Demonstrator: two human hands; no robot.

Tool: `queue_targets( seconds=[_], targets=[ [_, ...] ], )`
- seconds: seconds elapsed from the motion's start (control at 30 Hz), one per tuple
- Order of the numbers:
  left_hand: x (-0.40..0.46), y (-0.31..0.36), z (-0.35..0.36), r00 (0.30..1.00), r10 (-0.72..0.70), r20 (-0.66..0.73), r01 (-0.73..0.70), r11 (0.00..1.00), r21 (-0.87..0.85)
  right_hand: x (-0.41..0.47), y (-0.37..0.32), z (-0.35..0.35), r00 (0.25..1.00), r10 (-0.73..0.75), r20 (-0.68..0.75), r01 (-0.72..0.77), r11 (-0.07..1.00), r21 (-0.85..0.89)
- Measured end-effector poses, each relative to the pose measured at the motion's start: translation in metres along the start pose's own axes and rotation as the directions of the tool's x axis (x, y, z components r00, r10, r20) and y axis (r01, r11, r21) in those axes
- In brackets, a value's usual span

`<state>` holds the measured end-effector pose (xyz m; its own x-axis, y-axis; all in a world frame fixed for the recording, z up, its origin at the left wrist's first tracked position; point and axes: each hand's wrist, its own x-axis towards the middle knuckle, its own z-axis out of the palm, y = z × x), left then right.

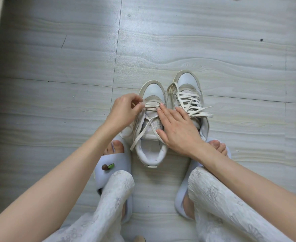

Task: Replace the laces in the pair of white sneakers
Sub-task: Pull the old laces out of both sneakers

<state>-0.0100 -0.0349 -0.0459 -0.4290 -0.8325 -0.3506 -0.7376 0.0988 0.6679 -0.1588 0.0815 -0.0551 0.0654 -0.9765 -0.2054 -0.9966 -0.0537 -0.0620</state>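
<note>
Here both bare forearms reach forward and down from the bottom corners to a pair of white sneakers standing side by side on the pale wood-grain floor (pixel 74 58), toes pointing away, between the person's feet in light slippers. The left hand (pixel 124 110) is bent at the wrist over the left edge of the near sneaker (pixel 150 130), its fingers (pixel 136 100) curled together and pinching the cream lace (pixel 150 107) where it crosses the lowest eyelets by the toe. The right hand (pixel 177 128) lies palm down across the right side of that same shoe, fingers straight and a little spread, the fingertips pressing on the lace crossing and the tongue, the thumb resting lower by the collar. Loose lace ends trail down over the shoe's opening. The far sneaker (pixel 189 102) stands just beside it on the right, touching it, laced with its ends splayed out to the right. No brand or writing can be read on either shoe; the left slipper (pixel 115 173) carries a small brown and green charm (pixel 107 166)
</note>
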Motion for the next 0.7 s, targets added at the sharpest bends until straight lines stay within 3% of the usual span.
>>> queue_targets(
  seconds=[0.17,0.27,0.4,0.5,0.7],
  targets=[
    [-0.015,-0.016,0.016,0.994,-0.113,-0.007,0.111,0.979,-0.171,0.000,-0.001,-0.001,1.000,0.005,0.011,-0.005,1.000,-0.008],
    [-0.009,-0.014,0.021,0.992,-0.123,-0.012,0.120,0.981,-0.155,0.000,-0.001,-0.002,1.000,0.007,0.028,-0.007,1.000,-0.002],
    [-0.001,-0.012,0.012,0.999,0.022,-0.049,-0.019,0.998,0.056,0.000,-0.002,-0.003,0.999,0.011,0.037,-0.012,1.000,0.005],
    [0.000,-0.008,0.004,0.977,0.174,-0.121,-0.160,0.980,0.117,0.000,-0.002,-0.002,0.999,0.013,0.047,-0.014,1.000,0.025],
    [-0.004,-0.014,-0.001,0.965,0.193,-0.177,-0.168,0.974,0.150,0.008,0.002,-0.011,0.993,0.017,0.119,-0.027,0.996,0.089]
  ],
)
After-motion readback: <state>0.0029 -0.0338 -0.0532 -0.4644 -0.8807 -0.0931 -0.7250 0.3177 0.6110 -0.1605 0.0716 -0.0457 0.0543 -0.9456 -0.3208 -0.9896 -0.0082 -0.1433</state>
